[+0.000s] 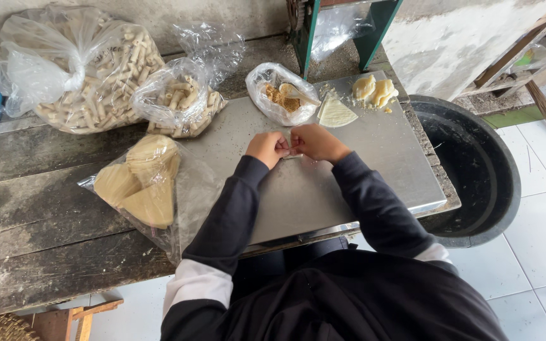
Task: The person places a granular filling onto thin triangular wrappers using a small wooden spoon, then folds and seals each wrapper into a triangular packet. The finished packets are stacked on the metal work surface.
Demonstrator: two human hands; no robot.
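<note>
Both hands, left (266, 148) and right (316, 143), fingers pinched shut on a small wrapper piece on the steel sheet (361, 170) beside the filling bag (279, 95); overtight pinching could tear it.

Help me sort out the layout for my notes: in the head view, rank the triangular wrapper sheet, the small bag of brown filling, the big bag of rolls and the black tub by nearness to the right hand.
1. Small bag of brown filling, just ahead of the right hand.
2. Triangular wrapper sheet, ahead and slightly right; too close to call against the first.
3. Black tub, off to the right.
4. Big bag of rolls, far left.
</note>
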